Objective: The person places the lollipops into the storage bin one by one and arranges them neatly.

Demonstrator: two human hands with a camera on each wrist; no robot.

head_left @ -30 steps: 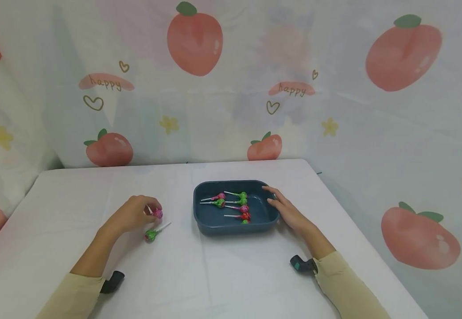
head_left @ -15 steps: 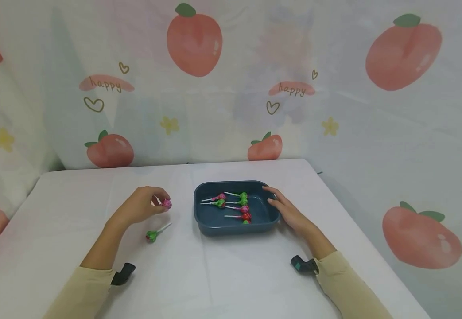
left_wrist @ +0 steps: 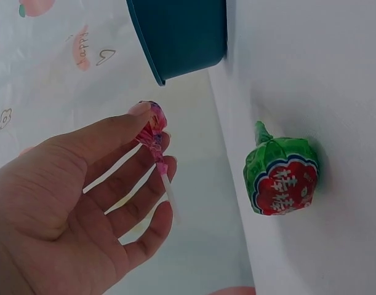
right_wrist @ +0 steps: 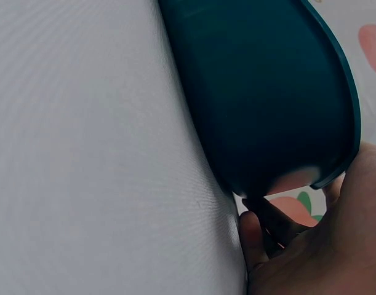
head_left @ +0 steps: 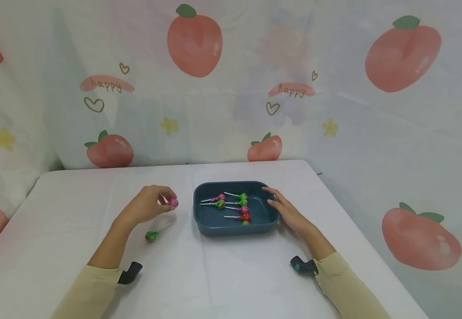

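Note:
In the head view my left hand (head_left: 149,206) pinches a pink-wrapped lollipop (head_left: 172,202) by its candy head, between thumb and fingers. The left wrist view shows its white stick (left_wrist: 170,193) pointing down past the fingers. Below that hand, a green-and-red lollipop (head_left: 151,236) lies on the table, its stick pointing right. The dark blue box (head_left: 231,230) stands right of it, with several pink, green and red lollipops (head_left: 220,204) inside. My right hand (head_left: 290,213) rests against the box's right end with fingers extended at the rim; its lower fingers show beside the end wall in the right wrist view.
A white cloth covers the table (head_left: 231,274). Behind it and along the sides hangs a curtain (head_left: 223,106) printed with peaches. A black device (head_left: 130,273) sits at the left wrist, another black device (head_left: 302,265) at the right.
My left hand has lifted the pink lollipop and moved right, toward the box. The green lollipop, the box and my right hand have stayed in place.

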